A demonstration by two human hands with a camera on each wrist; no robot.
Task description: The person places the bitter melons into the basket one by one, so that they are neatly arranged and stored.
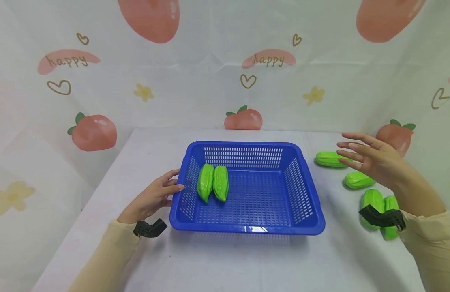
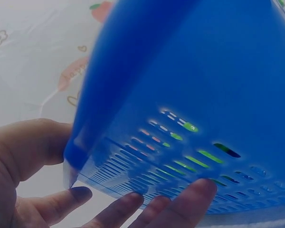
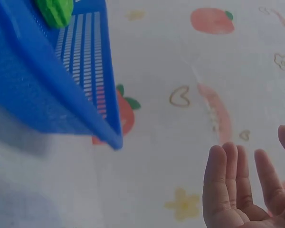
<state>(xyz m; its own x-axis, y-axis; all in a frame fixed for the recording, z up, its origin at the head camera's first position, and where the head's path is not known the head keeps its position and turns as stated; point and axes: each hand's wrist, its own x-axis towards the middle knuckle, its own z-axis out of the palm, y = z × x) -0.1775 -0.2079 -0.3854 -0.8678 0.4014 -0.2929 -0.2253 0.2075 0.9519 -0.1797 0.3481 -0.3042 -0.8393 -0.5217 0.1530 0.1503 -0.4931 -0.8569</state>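
Observation:
A blue plastic basket (image 1: 247, 230) with slotted walls stands on the table. Two bright green ridged gourds (image 1: 205, 182) lie side by side against its left wall, pointed ends toward the front. My left hand (image 1: 157, 194) holds the basket's left side; in the left wrist view, the thumb (image 2: 35, 142) is at the rim and the fingers (image 2: 190, 199) touch the outer wall. On the right, my right hand (image 1: 374, 158) is raised with spread fingers and holds nothing. Behind and below it, several more green gourds (image 1: 359, 180) lie on the table, partly hidden by hand and wrist strap.
The table (image 1: 225, 263) has a white cover. A white cloth (image 1: 196, 101) printed with peaches, hearts and flowers hangs behind and at both sides. Black straps (image 1: 385, 217) sit at both wrists, over beige sleeves (image 1: 108, 251).

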